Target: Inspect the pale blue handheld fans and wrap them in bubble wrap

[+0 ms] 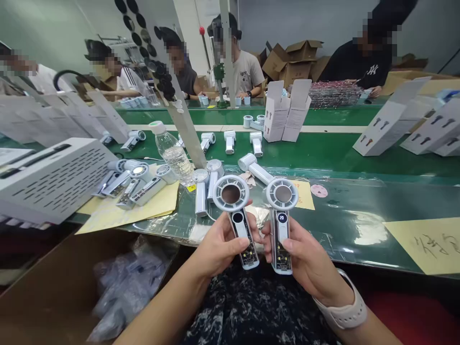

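Observation:
My left hand (219,247) grips the handle of a white hand-held fan (235,211), held upright with its round head up and its screen dark. My right hand (305,256), with a white watch on the wrist, holds a second white fan (282,215) the same way; its small screen is lit and reads 20. Both fans sit side by side above my lap, near the front edge of the green bench (345,220).
Several more white fans lie on yellow paper (143,208) and on the bench, beside a water bottle (172,153). A white perforated box (46,179) stands left, a cardboard box with plastic bags (122,287) below. White cartons (287,115) stand behind; several people work across the belt.

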Tool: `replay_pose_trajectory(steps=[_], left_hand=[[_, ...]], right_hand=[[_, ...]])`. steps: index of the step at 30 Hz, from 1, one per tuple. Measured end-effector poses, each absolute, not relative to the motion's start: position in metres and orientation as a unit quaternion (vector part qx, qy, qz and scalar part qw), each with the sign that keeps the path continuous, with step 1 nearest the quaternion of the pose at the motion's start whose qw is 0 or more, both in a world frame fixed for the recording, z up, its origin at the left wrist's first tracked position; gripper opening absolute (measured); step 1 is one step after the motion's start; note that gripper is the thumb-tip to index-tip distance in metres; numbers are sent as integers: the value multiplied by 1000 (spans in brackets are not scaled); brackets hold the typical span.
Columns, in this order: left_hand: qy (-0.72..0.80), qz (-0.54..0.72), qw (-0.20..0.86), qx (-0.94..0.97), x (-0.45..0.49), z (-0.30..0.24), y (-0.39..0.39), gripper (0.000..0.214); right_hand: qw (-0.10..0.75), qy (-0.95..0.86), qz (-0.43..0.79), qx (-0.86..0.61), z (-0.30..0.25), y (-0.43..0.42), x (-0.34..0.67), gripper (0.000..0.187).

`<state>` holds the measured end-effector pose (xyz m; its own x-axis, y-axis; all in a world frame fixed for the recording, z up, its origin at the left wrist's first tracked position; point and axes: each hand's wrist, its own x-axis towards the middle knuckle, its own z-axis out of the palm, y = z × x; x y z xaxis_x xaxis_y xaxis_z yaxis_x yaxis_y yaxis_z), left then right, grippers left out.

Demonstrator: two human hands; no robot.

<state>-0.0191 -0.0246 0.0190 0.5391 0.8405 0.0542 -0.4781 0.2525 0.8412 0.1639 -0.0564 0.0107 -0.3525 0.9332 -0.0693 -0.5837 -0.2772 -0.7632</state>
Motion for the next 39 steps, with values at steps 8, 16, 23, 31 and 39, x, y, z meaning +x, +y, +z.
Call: replay_pose_trajectory(steps=[8, 16, 23, 31, 39], left_hand=[[167, 424, 764, 456, -19, 25, -30, 43], [325, 463, 748, 347, -16, 7, -16, 42], [281, 442, 739, 424, -18, 15, -19, 43], [292, 425, 730, 448, -19, 18, -15, 37], [300, 425, 745, 418, -19, 15, -15, 40]], right_hand=[[507, -337, 750, -258, 8, -57, 162, 28], [525, -317, 728, -307, -5, -60, 159, 21], [506, -376, 731, -260, 3, -59, 166, 23], [519, -341, 740, -257, 1, -59, 164, 24], [518, -335, 744, -257, 8, -57, 165, 31]])
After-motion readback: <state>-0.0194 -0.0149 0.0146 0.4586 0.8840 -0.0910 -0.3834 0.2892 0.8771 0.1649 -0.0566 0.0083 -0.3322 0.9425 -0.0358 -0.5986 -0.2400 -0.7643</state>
